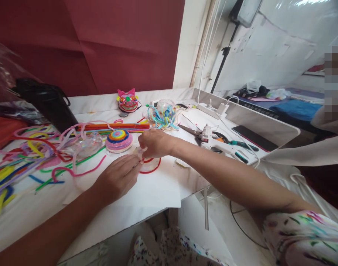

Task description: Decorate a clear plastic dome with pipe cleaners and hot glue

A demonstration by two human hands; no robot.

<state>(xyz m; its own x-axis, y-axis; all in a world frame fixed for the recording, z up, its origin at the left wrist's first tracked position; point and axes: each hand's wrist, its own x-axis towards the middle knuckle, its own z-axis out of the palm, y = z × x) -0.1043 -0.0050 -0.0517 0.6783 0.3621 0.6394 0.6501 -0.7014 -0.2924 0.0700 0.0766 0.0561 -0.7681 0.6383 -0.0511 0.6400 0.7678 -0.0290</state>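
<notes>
the bare front of the white paper (157, 190) gives passage; the glue gun (213, 138) and scissors (189, 130) block the right, tangled pipe cleaners (41, 155) the left.

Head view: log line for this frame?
left hand: fingers at red-edged piece | right hand: fingertips meet left's | striped dome: beside hands | glue gun: lying on table

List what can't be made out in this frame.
Head view: most of what lies between left hand and right hand, hidden by fingers.
Head view: part of the red ring, behind the hands.
Head view: markings on the glue gun, too small.
Head view: another person, pixelated, cut off at right.
</notes>
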